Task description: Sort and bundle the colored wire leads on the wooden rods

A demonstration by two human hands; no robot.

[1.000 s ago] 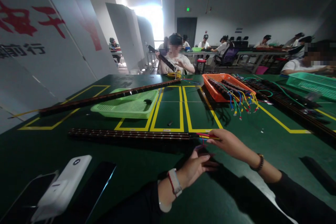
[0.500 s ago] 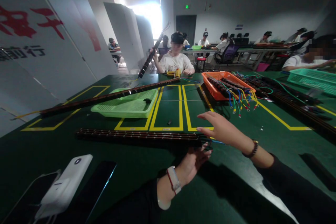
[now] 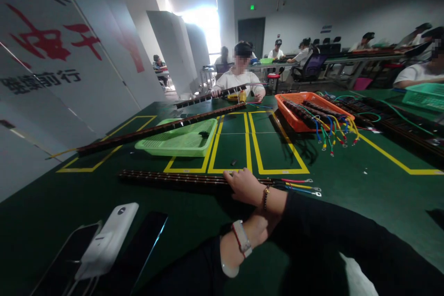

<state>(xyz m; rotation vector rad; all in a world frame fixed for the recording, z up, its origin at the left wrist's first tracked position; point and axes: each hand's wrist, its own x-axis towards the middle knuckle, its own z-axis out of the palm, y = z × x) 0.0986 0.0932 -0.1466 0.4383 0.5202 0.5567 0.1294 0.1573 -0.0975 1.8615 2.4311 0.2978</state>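
Note:
A bundle of long dark bars (image 3: 173, 178) with rows of small light dots lies across the table in front of me. Red, yellow and blue leads with metal ring lugs (image 3: 315, 192) stick out of its right end. My right hand (image 3: 244, 187), with a beaded bracelet, has its fingers curled over the bars right of their middle. Beneath the right wrist, my left hand (image 3: 260, 230) with a watch reaches toward the bars' right part. Its fingers are hidden behind the right wrist and forearm.
A green basket (image 3: 173, 150) stands beyond the bars, with another long bar (image 3: 152, 130) across it. An orange basket (image 3: 294, 122) holds dark pieces with coloured leads. Phones and a white power bank (image 3: 111, 236) lie at the near left. Opposite, a person (image 3: 239, 74) handles a bar.
My right hand has moved left and down onto the bars, crossing over my left wrist. The coloured leads now show. Across the table, the person's raised bar has come down nearly level.

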